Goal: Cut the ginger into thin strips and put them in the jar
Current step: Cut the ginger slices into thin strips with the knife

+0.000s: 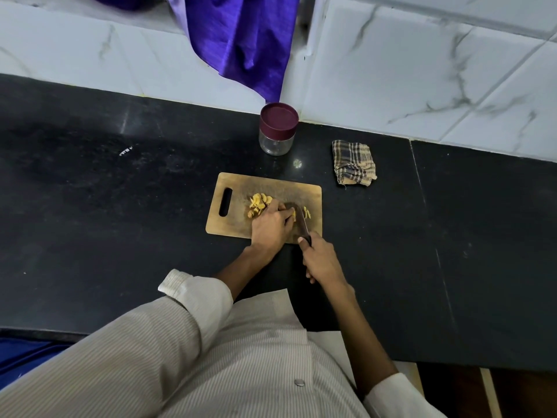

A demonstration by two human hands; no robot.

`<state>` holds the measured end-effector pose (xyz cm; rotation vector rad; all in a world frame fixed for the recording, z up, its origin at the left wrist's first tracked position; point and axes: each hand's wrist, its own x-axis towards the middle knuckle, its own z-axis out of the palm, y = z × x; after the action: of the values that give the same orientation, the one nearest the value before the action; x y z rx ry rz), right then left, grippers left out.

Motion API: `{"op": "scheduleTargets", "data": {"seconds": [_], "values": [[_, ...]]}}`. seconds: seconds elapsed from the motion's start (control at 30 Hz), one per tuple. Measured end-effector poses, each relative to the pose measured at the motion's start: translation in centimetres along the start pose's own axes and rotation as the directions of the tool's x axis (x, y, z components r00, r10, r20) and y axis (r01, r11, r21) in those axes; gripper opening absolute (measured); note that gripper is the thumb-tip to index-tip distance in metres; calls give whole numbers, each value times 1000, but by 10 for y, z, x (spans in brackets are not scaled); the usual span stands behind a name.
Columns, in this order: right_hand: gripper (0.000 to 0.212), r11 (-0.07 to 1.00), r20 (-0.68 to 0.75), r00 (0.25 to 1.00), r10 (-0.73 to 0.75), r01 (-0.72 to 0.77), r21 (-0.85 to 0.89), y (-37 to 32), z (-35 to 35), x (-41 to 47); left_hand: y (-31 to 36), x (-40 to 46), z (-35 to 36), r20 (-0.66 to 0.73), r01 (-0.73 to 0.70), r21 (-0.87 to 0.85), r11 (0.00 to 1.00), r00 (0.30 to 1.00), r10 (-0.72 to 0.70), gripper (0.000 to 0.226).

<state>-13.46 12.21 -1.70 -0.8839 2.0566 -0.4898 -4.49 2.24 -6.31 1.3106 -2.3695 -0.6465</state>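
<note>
Black stone counter (120, 206) is carrying my wooden cutting board (238, 188). My left hand (271, 226) is pinching down a yellow ginger piece (291, 213), mostly hiding it. My right hand (321, 260) is gripping the dark-handled knife (303, 221), blade pointing away. Cut pieces (259, 203) are lying left; the maroon-lidded glass jar (278, 129) is standing closed behind.

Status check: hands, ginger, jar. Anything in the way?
Right hand grips knife, blade down on cutting board. Left hand pins ginger at the blade. Jar behind board, lid on, looks empty. Path to jar clear.
</note>
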Motion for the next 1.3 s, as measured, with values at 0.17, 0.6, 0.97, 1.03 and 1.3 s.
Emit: {"op": "scheduleTargets", "data": {"seconds": [0.17,0.6,0.97,1.03,1.3], "values": [[26,997,-18,1000,-6,5,-80,-3,5,2,0,0,1,-5,-7,-21,1000,1000,7,24],[26,986,-51,998,19,-28,-167,-13,15,2,0,1,-1,16,12,-12,1000,1000,-12,26],[33,944,-48,992,116,-125,-305,-27,14,7,-2,4,2,16,9,-13,1000,1000,-9,26],[34,942,-36,990,134,-138,-306,-29,13,7,-1,4,3,25,19,-8,1000,1000,-19,27],[35,928,-36,989,142,-146,-342,-16,19,-7,3,1,0,48,45,-1,999,998,-45,27]]}}
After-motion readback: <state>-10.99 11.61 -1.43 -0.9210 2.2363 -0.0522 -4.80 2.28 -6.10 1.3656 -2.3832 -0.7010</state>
